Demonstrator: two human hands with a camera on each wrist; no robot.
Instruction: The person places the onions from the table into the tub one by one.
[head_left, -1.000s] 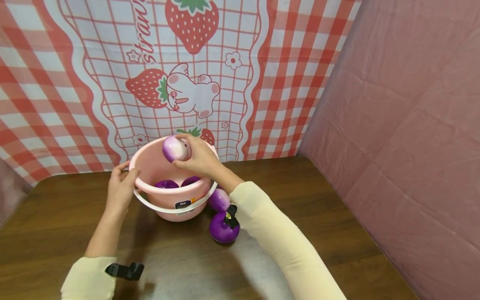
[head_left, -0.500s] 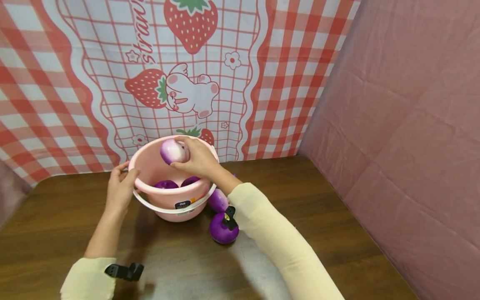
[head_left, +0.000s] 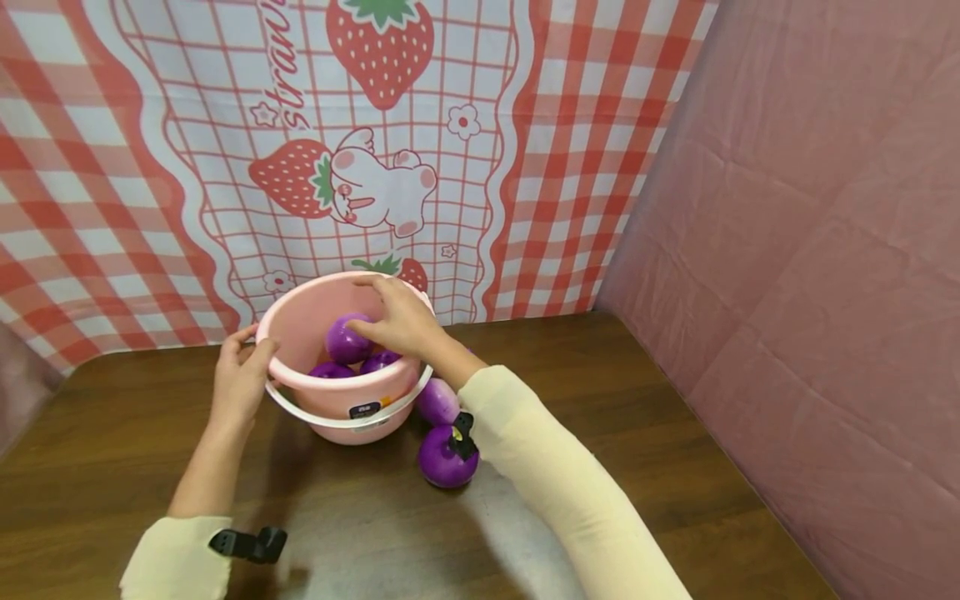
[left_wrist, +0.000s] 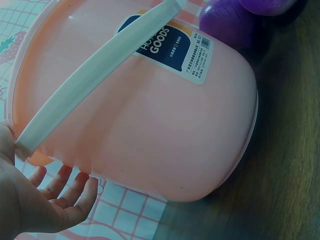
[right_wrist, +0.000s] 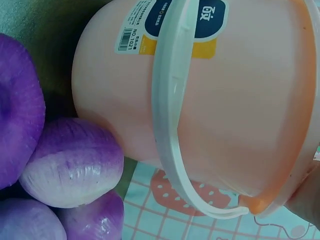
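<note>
After the onion [head_left: 347,343] drops into the bucket [head_left: 326,400], my right fingers [head_left: 375,284] spread wide; left fingers [head_left: 238,339] grip the rim [head_left: 348,383].

Behind the brown tabletop [head_left: 615,417] hangs a checked strawberry-print cloth [head_left: 465,183]; creased pink cloth [head_left: 817,250] runs along the right edge; pale glare [head_left: 517,508] lies toward the near edge.
</note>
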